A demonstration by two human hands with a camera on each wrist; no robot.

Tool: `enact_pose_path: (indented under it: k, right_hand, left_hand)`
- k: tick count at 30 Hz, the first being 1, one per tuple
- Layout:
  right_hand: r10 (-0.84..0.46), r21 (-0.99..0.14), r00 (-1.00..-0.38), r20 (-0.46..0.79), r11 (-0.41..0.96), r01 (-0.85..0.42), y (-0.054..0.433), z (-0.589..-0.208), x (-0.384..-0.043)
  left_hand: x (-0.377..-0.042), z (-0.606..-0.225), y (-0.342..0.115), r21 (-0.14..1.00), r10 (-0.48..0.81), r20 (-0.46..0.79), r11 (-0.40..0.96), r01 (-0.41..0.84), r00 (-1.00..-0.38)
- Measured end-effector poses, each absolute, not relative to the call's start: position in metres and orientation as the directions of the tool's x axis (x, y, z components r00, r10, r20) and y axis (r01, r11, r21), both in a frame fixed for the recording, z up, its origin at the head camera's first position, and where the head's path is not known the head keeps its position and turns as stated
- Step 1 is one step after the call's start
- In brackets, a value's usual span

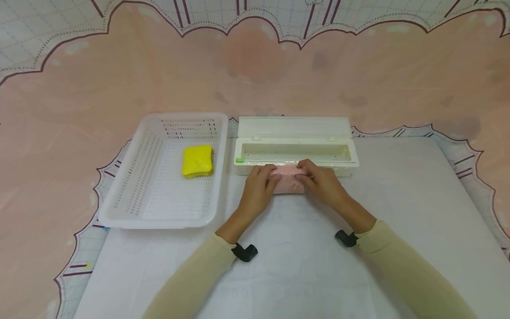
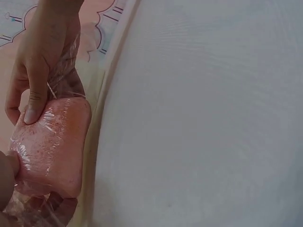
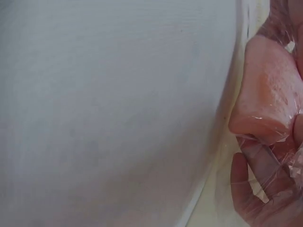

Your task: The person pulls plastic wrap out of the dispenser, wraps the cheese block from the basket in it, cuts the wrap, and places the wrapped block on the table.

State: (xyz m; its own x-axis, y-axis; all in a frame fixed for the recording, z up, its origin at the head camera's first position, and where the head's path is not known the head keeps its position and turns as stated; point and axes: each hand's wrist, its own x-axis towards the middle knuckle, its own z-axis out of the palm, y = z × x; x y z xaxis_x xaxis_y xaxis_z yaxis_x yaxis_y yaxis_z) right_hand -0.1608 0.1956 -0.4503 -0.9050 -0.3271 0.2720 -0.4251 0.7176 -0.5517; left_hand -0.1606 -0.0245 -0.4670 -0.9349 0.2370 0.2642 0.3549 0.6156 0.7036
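A pink cushion-shaped block point(image 1: 288, 181) with clear cling film point(image 2: 49, 127) over it is held between both hands just in front of a white box point(image 1: 296, 170). My left hand point(image 1: 255, 190) grips its left end, thumb on the near face and fingers over the top. At the opposite end my right hand point(image 1: 324, 184) pinches it the same way. Close up in the left wrist view, the film lies shiny and creased on the block. In the right wrist view, loose film spreads over the fingers of the right hand point(image 3: 265, 189).
The long white box stands with its lid point(image 1: 294, 127) raised and a small green piece point(image 1: 239, 160) on its front rim. To the left, a white plastic basket point(image 1: 159, 223) holds a yellow cushion-shaped block point(image 1: 197, 161). A white cloth point(image 1: 279, 266) covers the table.
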Motion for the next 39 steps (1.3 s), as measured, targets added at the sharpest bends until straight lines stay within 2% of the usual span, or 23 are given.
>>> enact_pose_path:
  k: [7,12,17,25,33,39]
  right_hand:
    - [-0.310,-0.558,-0.917,0.251,0.728,-0.398,0.192,-0.451,-0.162]
    - [-0.272,-0.604,-0.939,0.210,0.719,-0.343,0.191,-0.451,-0.162]
    - [-0.267,-0.615,-0.939,0.219,0.709,-0.345,0.190,-0.449,-0.164]
    - [-0.313,-0.534,-0.932,0.181,0.765,-0.361,0.198,-0.441,-0.161]
    - [-0.273,-0.425,-0.957,0.100,0.858,-0.289,0.202,-0.426,-0.157]
    - [-0.263,-0.422,-0.950,0.169,0.852,-0.311,0.199,-0.422,-0.156]
  left_hand:
    - [-0.160,-0.465,-0.023,0.655,0.225,0.321,0.649,0.387,-0.920]
    - [-0.159,-0.465,-0.023,0.644,0.214,0.312,0.669,0.371,-0.926]
    - [-0.163,-0.460,-0.024,0.651,0.214,0.283,0.673,0.351,-0.935]
    - [-0.156,-0.454,-0.028,0.557,0.231,0.245,0.761,0.332,-0.941]
    - [-0.148,-0.445,-0.029,0.511,0.228,0.261,0.791,0.335,-0.938]
    - [-0.149,-0.447,-0.030,0.541,0.217,0.320,0.757,0.366,-0.922]
